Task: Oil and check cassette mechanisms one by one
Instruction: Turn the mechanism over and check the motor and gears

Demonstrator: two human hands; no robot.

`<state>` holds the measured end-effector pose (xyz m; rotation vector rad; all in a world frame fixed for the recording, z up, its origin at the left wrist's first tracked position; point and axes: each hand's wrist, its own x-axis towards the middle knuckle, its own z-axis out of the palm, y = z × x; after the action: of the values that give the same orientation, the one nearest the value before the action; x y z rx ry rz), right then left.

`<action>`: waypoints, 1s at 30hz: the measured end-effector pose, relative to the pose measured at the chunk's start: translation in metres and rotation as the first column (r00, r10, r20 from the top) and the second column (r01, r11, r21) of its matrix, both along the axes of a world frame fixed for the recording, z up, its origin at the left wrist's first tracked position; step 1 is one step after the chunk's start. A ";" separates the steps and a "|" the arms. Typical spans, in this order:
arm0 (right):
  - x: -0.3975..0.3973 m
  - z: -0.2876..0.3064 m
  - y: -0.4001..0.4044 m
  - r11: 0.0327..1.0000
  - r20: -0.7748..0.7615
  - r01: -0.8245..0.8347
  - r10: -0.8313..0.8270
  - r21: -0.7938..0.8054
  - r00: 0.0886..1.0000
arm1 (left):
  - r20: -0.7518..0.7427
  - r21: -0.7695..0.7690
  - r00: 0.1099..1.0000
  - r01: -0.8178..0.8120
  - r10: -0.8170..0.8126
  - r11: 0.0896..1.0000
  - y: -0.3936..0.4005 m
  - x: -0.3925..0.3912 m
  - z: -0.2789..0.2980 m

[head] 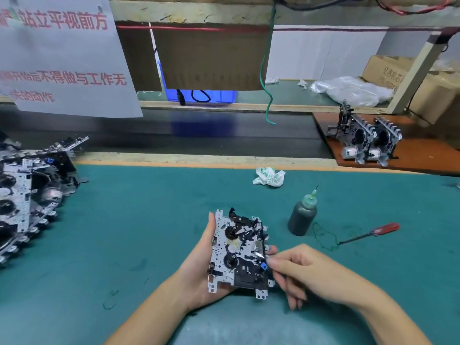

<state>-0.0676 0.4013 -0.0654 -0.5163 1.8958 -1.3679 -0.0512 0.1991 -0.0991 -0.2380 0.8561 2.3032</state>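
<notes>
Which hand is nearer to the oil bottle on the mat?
The right hand. It lies just below the oil bottle, without touching it. The left hand is further left, holding the cassette mechanism.

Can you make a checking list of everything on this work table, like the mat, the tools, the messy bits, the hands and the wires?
Surface: green mat, marked with scribbles.
Job's things: mechanism in left hand; oil bottle upright, apart; pile at left; two mechanisms upright on board.
Clutter: crumpled tissue; red screwdriver lying flat.
Hands: left holds mechanism; right hand pinches a small pointed thing against it.
Cables: green wire hanging; black cable behind.
Surroundings: paper sign, conveyor, cardboard boxes, plastic bag.
</notes>
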 end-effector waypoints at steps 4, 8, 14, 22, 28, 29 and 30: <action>0.001 -0.001 0.000 0.995 0.001 0.012 -0.012 0.096 1.000 | -0.022 -0.024 1.000 0.004 -0.004 1.000 0.000 -0.001 -0.003; 0.001 0.001 -0.001 0.993 -0.064 0.053 -0.046 0.110 0.997 | -0.036 -0.042 0.999 0.002 -0.004 0.999 0.001 -0.001 -0.002; 0.003 -0.001 -0.003 0.988 -0.024 0.046 -0.043 0.148 0.999 | -0.038 -0.081 0.999 -0.004 0.000 0.997 0.002 0.000 0.001; -0.001 0.004 -0.001 0.988 0.118 -0.041 0.024 0.150 0.993 | -0.038 -0.161 0.999 -0.006 0.000 0.987 0.004 0.001 0.005; -0.005 0.007 -0.002 0.987 0.164 -0.088 0.066 0.132 0.984 | -0.034 -0.185 0.999 -0.010 0.004 0.983 0.006 0.000 0.005; -0.005 0.007 -0.001 0.985 0.167 -0.093 0.068 0.143 0.984 | -0.034 -0.185 0.999 -0.009 0.003 0.983 0.006 0.000 0.004; -0.006 0.006 0.000 0.983 0.169 -0.098 0.072 0.156 0.983 | -0.038 -0.188 0.999 -0.012 0.005 0.982 0.006 0.000 0.004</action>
<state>-0.0735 0.4013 -0.0590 -0.3876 1.8125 -1.1513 -0.0508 0.2055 -0.0952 -0.2819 1.0953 2.2413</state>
